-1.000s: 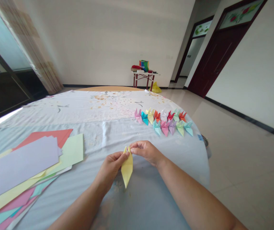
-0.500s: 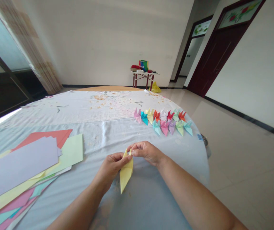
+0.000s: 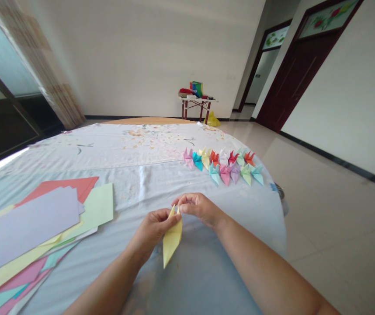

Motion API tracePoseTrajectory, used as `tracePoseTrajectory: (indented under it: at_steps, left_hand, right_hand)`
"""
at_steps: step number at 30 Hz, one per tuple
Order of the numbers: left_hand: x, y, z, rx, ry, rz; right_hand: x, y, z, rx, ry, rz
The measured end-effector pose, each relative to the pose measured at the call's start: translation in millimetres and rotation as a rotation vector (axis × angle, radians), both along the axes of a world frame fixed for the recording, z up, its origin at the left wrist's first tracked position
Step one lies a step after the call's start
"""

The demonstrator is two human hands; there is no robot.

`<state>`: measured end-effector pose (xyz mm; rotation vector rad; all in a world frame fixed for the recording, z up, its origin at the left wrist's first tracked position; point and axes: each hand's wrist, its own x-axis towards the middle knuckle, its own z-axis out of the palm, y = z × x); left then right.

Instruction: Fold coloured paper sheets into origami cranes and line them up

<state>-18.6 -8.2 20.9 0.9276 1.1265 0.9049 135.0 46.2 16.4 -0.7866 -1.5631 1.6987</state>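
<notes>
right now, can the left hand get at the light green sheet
Probably yes: nothing seems to block the way to the light green sheet, though the left hand holds the folded yellow paper.

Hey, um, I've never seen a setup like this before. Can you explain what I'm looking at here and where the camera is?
Of course. There is no robot here, just a person's two bare hands. The single view comes from a camera worn on that person's head, looking forward and down.

The left hand grips a folded yellow paper near its upper end, while the right hand pinches one of its two narrow upper points.

They are above a table covered with a tablecloth. Overlapping sheets of coloured paper lie at the left, and small folded paper figures in many colours stand in two rows toward the right edge. Against the far wall is a small side table bearing various items.
</notes>
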Motion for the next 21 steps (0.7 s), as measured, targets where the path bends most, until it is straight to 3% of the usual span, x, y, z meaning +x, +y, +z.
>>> tracePoseTrajectory:
  at_steps: [5, 13, 21]
  left_hand:
    - [1.1, 0.3, -1.4, 0.005, 0.007, 0.034]
    - [1.9, -0.7, -1.6, 0.047, 0.042, 0.102]
    - [3.6, -2.2, 1.3, 0.038, 0.086, 0.121]
  right_hand:
    - [-1.1, 0.6, 2.9, 0.053, -0.049, -0.1]
    - [-0.7, -1.1, 2.9, 0.074, -0.053, 0.005]
    - [-1.5, -1.0, 2.9, 0.158, -0.079, -0.057]
